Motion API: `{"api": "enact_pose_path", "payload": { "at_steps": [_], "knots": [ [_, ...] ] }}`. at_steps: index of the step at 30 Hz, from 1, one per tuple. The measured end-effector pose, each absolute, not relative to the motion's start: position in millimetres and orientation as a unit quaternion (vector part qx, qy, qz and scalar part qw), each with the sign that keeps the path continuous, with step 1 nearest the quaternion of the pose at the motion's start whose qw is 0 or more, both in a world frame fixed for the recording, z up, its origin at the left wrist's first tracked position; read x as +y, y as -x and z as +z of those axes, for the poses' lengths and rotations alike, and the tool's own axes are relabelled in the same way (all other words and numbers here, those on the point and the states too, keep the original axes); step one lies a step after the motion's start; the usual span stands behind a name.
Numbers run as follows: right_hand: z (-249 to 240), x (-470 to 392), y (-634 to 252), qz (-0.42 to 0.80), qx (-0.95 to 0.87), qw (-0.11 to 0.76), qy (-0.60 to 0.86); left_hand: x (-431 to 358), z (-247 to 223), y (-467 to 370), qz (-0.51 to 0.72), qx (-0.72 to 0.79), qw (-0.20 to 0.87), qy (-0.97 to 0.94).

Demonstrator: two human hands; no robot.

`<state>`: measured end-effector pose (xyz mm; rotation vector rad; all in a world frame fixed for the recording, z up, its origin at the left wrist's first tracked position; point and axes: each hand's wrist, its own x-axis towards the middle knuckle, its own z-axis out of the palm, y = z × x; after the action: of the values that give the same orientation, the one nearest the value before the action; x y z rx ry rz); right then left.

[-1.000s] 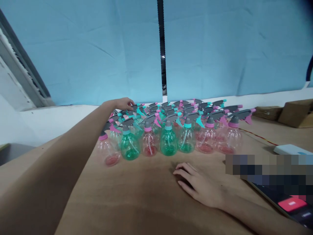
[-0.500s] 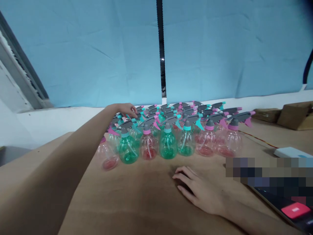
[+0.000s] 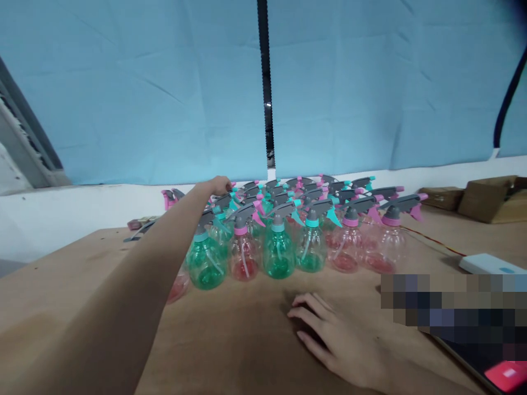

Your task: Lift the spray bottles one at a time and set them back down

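Note:
Rows of clear spray bottles with grey trigger heads stand close together on the wooden table [image 3: 242,340]. In the front row are a green bottle [image 3: 207,263], a pink bottle [image 3: 244,255] and another green bottle [image 3: 279,253], among several more. My left hand [image 3: 221,185] reaches over to the back left of the group, at the spray heads. Its fingers are curled, and what they grip there is hidden. In front of the bottles my right hand [image 3: 329,334] rests on the table, empty, with fingers apart. My left forearm covers part of the leftmost pink bottle [image 3: 179,286].
Cardboard boxes [image 3: 489,200] sit at the back right. A white box-shaped device [image 3: 489,263] with a thin cable lies nearer, beside a dark flat object with a red patch [image 3: 508,376]. Small items [image 3: 142,224] lie behind my left forearm. A blue sheet [image 3: 164,99] hangs behind.
My left hand has shifted slightly right along the back spray heads, its fingers now more curled. The camera view has turned a little. My right hand stays resting on the table.

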<state>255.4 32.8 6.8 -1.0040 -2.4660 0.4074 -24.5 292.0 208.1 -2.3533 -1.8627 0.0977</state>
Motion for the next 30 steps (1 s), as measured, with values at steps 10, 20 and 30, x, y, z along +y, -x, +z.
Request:
{"api": "enact_pose_path", "payload": {
  "at_steps": [10, 20, 30],
  "knots": [
    [7.3, 32.2, -255.3, 0.153, -0.896, 0.217, 0.357, 271.7, 251.3, 30.4, -0.034, -0.628, 0.131, 0.766],
    [0.3, 32.9, -257.5, 0.147, -0.895, 0.241, 0.346, 156.1, 351.5, 28.0, -0.270, -0.540, 0.248, 0.758],
    [-12.9, 42.8, -260.3, 0.195, -0.772, 0.406, 0.449, 49.9, 257.7, -20.9, -0.351, -0.462, 0.056, 0.812]
  ]
}}
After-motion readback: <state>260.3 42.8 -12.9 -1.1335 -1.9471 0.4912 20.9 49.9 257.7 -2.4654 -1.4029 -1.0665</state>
